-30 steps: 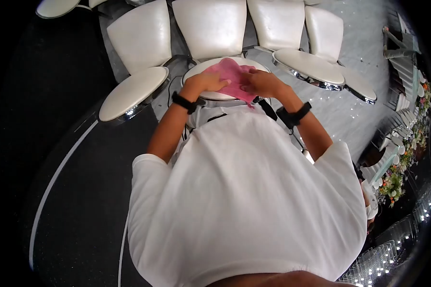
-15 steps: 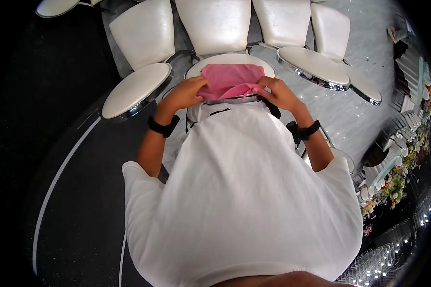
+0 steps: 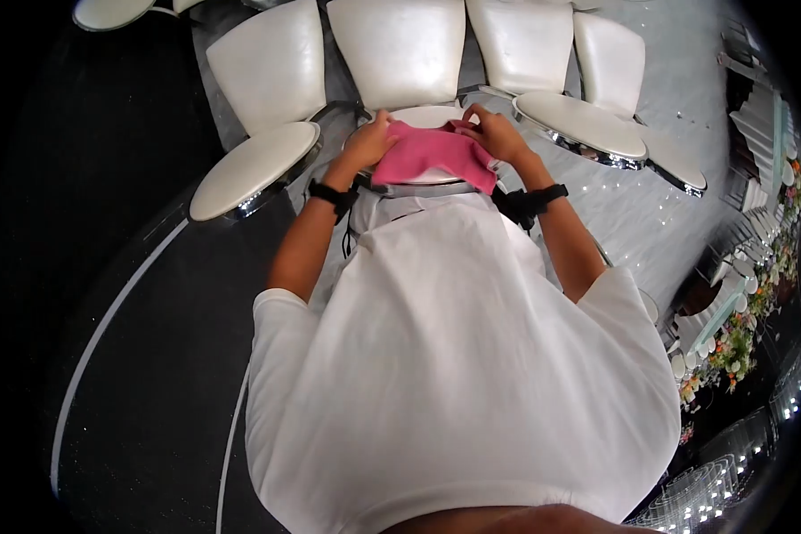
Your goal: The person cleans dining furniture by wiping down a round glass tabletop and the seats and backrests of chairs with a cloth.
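Note:
A pink cloth hangs spread between my two hands over the round white seat of the chair in front of me. My left hand is closed on the cloth's upper left corner. My right hand pinches its upper right edge, with the fingers bent. The cloth's lower edge is wavy, and its right corner droops past the front rim of the seat. Much of the seat is hidden behind the cloth. A black band sits on each wrist.
White chair backs stand in a row beyond the seat. Round seats flank it at the left and right. Flowers and more chairs lie far right. The floor is dark at the left, grey and glossy at the right.
Both hands have moved away from me and a little inward, lifting the cloth's far edge. The cloth was bunched on the seat, then opened out, and now hangs between my hands.

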`<state>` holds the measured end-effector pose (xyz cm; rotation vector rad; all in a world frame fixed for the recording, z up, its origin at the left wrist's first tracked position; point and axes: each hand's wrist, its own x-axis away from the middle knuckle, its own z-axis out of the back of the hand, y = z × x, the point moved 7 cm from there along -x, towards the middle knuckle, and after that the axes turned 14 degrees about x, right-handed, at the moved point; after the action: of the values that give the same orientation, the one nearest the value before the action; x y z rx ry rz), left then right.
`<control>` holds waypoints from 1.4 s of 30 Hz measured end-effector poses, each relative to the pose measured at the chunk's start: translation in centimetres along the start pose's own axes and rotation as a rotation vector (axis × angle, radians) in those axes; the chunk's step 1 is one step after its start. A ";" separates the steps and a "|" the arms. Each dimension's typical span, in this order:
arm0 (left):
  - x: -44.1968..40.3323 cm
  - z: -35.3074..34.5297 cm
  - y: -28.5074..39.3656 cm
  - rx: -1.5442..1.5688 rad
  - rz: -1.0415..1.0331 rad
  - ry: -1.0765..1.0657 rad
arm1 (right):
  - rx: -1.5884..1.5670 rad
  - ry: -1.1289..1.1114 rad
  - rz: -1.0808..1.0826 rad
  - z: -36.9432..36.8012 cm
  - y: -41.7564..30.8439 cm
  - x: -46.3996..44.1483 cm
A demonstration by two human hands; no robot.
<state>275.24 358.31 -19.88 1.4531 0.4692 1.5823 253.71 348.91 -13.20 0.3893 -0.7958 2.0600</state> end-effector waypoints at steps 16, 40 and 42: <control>5.5 -1.2 8.3 0.092 -0.269 -0.329 | -0.221 -0.326 0.275 4.1 -6.4 4.5; 4.1 -0.4 3.8 -0.098 0.285 -0.759 | -0.294 -1.113 0.100 -0.9 -5.5 -2.5; 1.5 -1.6 2.4 -0.120 0.215 -0.750 | -0.229 -1.060 0.092 -1.0 -5.7 -4.2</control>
<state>273.08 358.76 -17.47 1.9012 -0.2205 1.0736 260.82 349.38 -13.95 1.3749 -1.6554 1.7222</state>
